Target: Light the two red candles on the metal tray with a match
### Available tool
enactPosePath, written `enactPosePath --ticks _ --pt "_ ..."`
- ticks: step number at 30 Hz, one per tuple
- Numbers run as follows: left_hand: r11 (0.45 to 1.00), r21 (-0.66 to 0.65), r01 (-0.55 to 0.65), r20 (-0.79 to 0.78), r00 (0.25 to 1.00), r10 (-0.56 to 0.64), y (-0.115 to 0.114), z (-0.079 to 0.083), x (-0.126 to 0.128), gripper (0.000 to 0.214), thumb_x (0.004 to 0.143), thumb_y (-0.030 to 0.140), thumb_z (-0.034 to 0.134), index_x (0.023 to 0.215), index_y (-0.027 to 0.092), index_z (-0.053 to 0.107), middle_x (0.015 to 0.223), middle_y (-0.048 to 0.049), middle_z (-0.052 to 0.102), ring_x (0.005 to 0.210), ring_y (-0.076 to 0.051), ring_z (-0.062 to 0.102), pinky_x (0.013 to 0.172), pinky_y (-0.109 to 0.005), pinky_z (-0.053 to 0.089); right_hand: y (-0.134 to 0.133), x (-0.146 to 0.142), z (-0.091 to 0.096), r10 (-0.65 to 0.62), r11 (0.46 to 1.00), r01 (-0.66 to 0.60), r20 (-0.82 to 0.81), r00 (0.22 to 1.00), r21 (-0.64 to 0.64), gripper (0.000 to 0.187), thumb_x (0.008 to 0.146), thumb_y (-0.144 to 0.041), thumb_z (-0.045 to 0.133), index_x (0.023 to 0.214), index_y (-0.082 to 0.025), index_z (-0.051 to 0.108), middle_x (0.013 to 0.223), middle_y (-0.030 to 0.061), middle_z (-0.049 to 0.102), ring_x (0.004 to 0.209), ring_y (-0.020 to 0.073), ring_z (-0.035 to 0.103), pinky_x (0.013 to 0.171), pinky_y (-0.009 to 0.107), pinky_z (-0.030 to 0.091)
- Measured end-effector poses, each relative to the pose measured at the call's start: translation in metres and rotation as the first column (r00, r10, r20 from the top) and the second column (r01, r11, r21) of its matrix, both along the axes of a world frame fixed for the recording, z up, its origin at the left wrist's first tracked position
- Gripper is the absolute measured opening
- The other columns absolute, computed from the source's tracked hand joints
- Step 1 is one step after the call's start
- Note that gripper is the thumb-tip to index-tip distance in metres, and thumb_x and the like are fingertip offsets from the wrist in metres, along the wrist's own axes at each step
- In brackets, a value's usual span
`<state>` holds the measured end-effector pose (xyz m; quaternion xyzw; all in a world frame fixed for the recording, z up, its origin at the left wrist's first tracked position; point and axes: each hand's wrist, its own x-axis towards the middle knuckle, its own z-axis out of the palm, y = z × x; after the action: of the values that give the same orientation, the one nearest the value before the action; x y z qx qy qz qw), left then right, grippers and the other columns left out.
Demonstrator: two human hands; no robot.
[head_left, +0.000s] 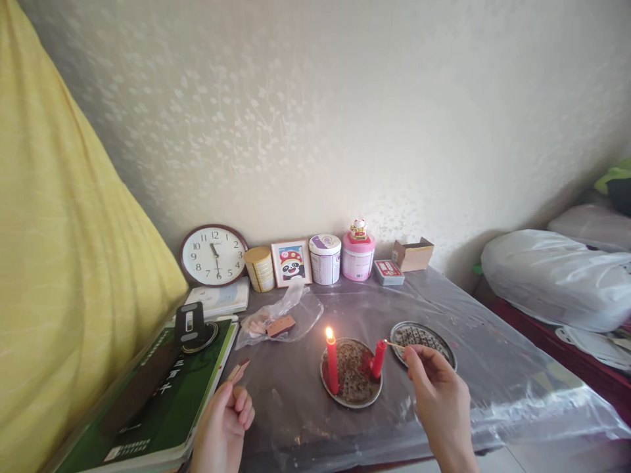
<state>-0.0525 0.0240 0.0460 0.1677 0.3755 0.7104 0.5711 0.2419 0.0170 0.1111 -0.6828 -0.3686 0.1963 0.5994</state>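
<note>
My right hand (438, 394) is closed, pinching a thin matchstick (396, 345) between thumb and fingertips. The match's tip meets the top of the shorter red candle (378, 360), which leans slightly; whether that tip burns is too small to tell. To its left, a taller red candle (332, 368) stands upright with a burning flame (329, 333). Both candles are on a round, wax-stained metal plate (352, 406). My left hand (225, 417), lower left of the plate, is closed around a small matchbox (239, 372), seen nearly edge-on.
Behind the right hand lies a second round plate (428, 336). A clear plastic bag (296, 295) holds a brown box (280, 326). A green book (162, 394) carries a black stand (191, 325). Along the wall are a clock (214, 256), tins, a framed picture (291, 263) and a cardboard box (413, 256).
</note>
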Motion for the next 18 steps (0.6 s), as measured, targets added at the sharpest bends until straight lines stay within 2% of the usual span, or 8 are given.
enactPosePath --ticks 13,18 --pt "1.0 -0.003 0.004 -0.001 1.0 -0.004 -0.0011 0.0008 0.0004 0.026 0.073 0.035 0.072 0.093 0.02 0.069 0.051 0.0063 0.04 0.044 -0.009 0.031 0.037 -0.02 0.03 -0.0001 -0.0009 -0.0004 0.004 1.0 -0.004 0.012 1.0 -0.008 0.037 0.065 -0.052 0.061 0.075 -0.017 0.066 0.06 0.0027 0.061 0.055 0.0162 0.053 0.053 0.023 0.044" --pt "1.0 0.003 -0.009 0.002 1.0 0.009 -0.0005 0.0008 0.0003 0.026 0.073 0.035 0.072 0.094 0.019 0.069 0.051 0.0066 0.039 0.044 -0.009 0.031 0.037 -0.02 0.03 0.0016 -0.0005 -0.0031 0.026 1.0 -0.026 -0.008 1.0 -0.003 0.038 0.065 -0.053 0.061 0.076 -0.017 0.065 0.064 0.0038 0.064 0.056 0.0164 0.054 0.054 0.024 0.044"
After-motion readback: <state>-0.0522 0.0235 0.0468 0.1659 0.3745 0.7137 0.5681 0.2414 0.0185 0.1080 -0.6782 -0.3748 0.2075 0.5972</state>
